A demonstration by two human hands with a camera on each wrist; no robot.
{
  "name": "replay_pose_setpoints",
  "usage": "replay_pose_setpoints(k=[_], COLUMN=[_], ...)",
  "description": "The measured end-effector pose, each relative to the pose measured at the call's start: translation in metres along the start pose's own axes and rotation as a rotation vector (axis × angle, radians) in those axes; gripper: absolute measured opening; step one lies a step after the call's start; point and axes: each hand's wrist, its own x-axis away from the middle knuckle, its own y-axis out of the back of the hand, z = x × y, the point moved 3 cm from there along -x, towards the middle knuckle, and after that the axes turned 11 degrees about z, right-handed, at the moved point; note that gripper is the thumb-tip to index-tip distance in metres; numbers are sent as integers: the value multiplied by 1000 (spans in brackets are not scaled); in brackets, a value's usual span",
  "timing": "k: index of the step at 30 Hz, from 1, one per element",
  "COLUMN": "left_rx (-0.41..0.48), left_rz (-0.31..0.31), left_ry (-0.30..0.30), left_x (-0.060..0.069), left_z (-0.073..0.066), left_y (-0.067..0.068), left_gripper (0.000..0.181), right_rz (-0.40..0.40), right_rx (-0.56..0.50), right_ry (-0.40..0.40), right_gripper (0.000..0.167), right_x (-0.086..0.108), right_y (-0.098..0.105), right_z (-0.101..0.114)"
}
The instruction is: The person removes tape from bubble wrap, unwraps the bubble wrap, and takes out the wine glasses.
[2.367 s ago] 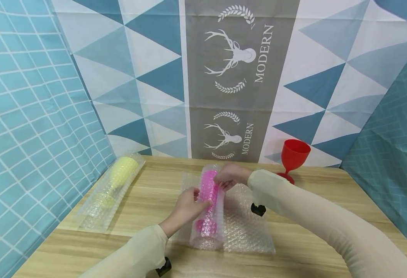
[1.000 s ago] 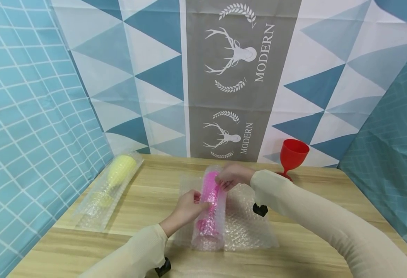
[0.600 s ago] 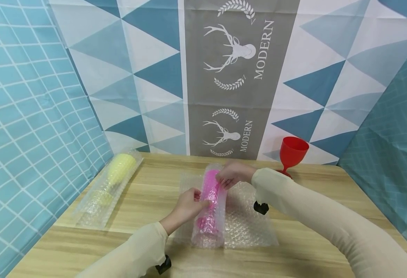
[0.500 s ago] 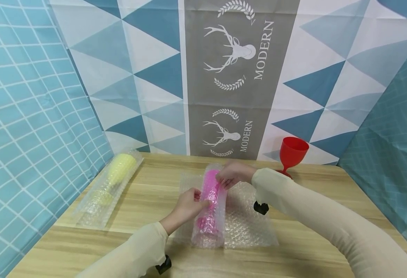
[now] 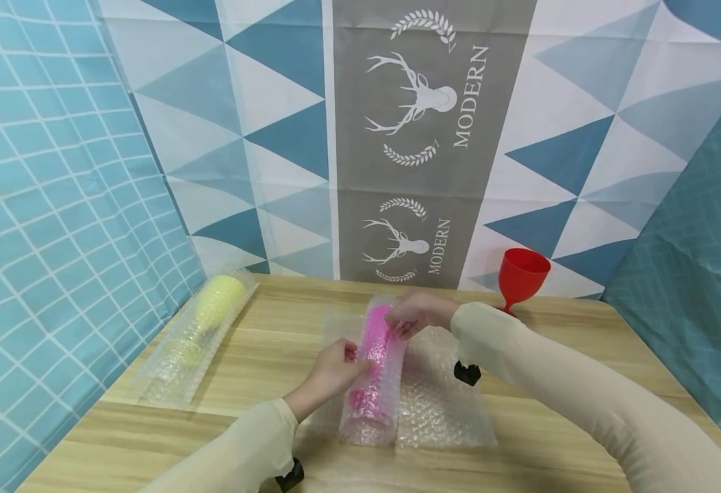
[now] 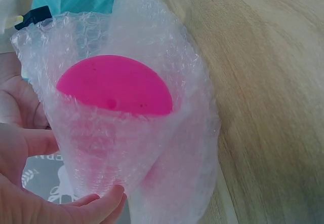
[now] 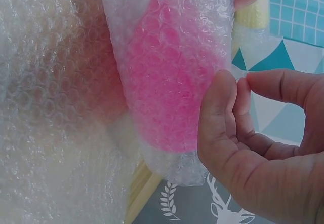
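A pink goblet lies rolled in bubble wrap, its bowl at the far end and its foot toward me. The loose sheet spreads flat to the right of the roll. My left hand holds the roll from the left, thumb over its top. At the upper right, my right hand has curled fingers against the roll by the bowl. Up close in the left wrist view, the pink foot shows inside the wrapped end. In the right wrist view, the right hand's fingertips touch the wrap's side.
A yellow goblet wrapped in bubble wrap lies at the left of the wooden table. An unwrapped red goblet stands at the back right. Patterned cloths hang behind and at both sides.
The roll and both hands have shifted very slightly to the right, with the head view moving a little too. Both hands stay on the roll.
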Motion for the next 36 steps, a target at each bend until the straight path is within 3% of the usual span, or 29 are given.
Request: replay_pose_setpoints(k=[16, 27, 36], left_rx=[3, -16, -12], left_rz=[1, 9, 7], left_ry=[18, 11, 22], left_x=[0, -1, 0], left_z=[0, 0, -2], left_y=[-2, -3, -4], left_gripper=[47, 45, 46], right_rz=[14, 0, 8], right_rx=[-26, -81, -74], right_ry=[23, 50, 58], right_gripper=[14, 4, 6], right_x=[5, 5, 4], right_y=[4, 11, 11], right_z=[-7, -17, -20])
